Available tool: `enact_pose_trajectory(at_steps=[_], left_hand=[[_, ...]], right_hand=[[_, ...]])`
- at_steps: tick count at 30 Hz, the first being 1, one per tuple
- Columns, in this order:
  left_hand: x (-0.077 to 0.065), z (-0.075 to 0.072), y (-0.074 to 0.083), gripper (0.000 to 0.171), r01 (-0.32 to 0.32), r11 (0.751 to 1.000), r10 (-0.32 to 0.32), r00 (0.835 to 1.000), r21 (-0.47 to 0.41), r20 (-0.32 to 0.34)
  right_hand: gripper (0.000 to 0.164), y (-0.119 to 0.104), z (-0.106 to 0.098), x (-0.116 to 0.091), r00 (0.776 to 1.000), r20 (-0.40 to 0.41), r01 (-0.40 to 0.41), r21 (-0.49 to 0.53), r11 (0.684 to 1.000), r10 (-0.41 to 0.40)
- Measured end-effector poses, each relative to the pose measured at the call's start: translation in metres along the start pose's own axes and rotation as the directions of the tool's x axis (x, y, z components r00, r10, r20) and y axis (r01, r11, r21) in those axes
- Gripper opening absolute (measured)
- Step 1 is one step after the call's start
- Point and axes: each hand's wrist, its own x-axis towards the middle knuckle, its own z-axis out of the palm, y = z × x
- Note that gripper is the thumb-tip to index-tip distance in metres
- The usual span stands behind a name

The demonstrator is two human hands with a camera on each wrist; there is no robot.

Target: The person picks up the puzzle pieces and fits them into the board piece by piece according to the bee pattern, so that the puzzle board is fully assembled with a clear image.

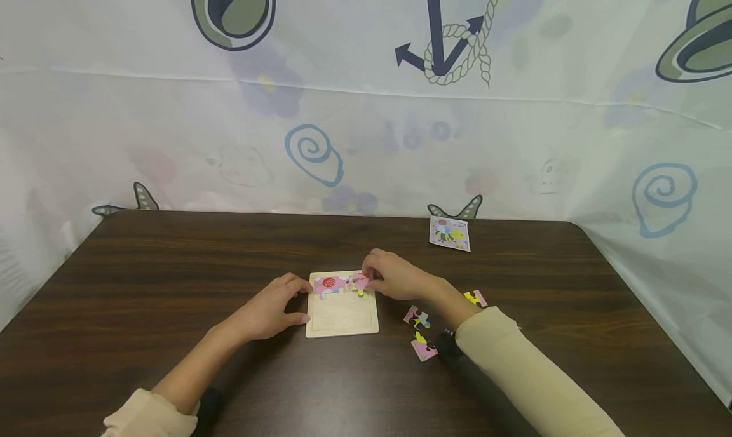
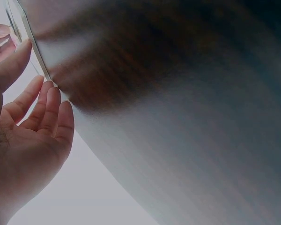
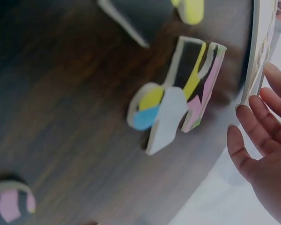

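Note:
A square wooden puzzle tray (image 1: 343,316) lies on the table, with pink puzzle pieces (image 1: 328,284) along its far side. My left hand (image 1: 269,309) rests against the tray's left edge, thumb nearer me and fingers farther up; in the left wrist view the fingers (image 2: 50,110) are only gently bent. At the tray's far right corner, my right hand (image 1: 400,277) pinches a pink puzzle piece (image 1: 360,281) with a yellow tab. The right wrist view has that hand's fingers (image 3: 260,124) beside the tray's edge, the piece itself mostly hidden.
Loose puzzle pieces (image 1: 423,348) lie right of the tray, below the right forearm. Another yellow and pink piece (image 1: 476,298) sits beyond that forearm. A picture card (image 1: 450,234) with a bee lies near the far table edge, before a printed cloth (image 1: 366,151).

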Motion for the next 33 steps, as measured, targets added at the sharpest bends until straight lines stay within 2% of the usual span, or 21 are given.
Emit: enact_pose_trajectory(at_steps=[18,33], left_hand=[[-0.001,0.0,0.002,0.041,0.016,1.0,-0.016,1.0,-0.005,0.002],[-0.003,0.007,-0.002,0.041,-0.009,1.0,0.01,1.0,0.012,-0.026]], right_hand=[[0.019,-0.001,0.007,0.003,0.999,0.006,-0.043,-0.035,0.998,0.043],[0.015,0.002,0.013,0.0,0.999,-0.01,-0.034,-0.015,0.999,0.034]])
